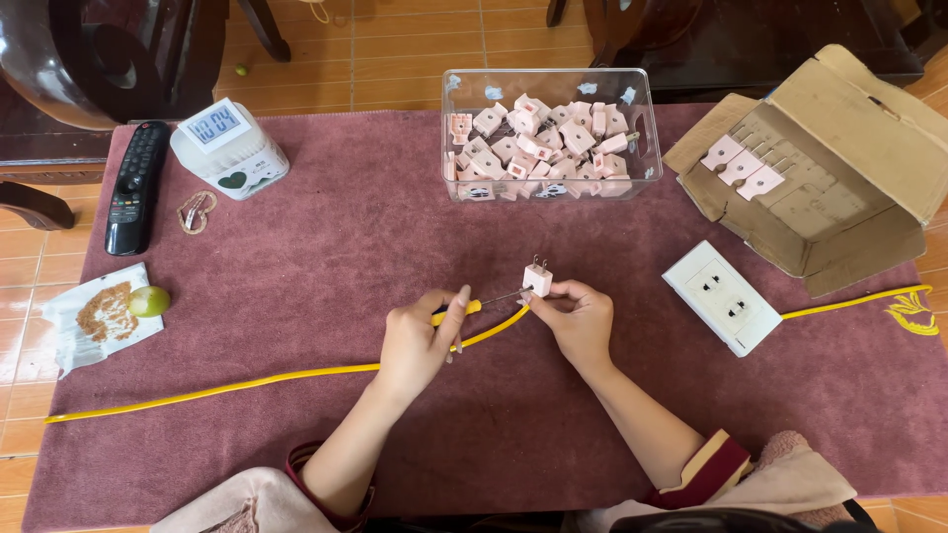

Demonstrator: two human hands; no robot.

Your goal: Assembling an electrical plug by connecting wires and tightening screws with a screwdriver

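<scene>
Beside the clear plastic bin (647,118) heaped with pink plug adapters (538,148) (too many to count), three more lie in the open cardboard box (849,128) to its right; one white two-outlet wall socket (722,296) sits below that box, one black remote control (135,186) far left

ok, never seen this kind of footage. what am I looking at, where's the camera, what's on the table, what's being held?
One picture, from a camera worn on a person's head, looking down at their own bare hands over a table with a maroon cloth. The left hand holds a yellow-handled screwdriver, its tip at a small pink plug pinched by the right hand. A yellow cable runs under the hands. Around them: a clear bin of pink plugs, an open cardboard box, a white socket block, a digital clock and a remote.
</scene>
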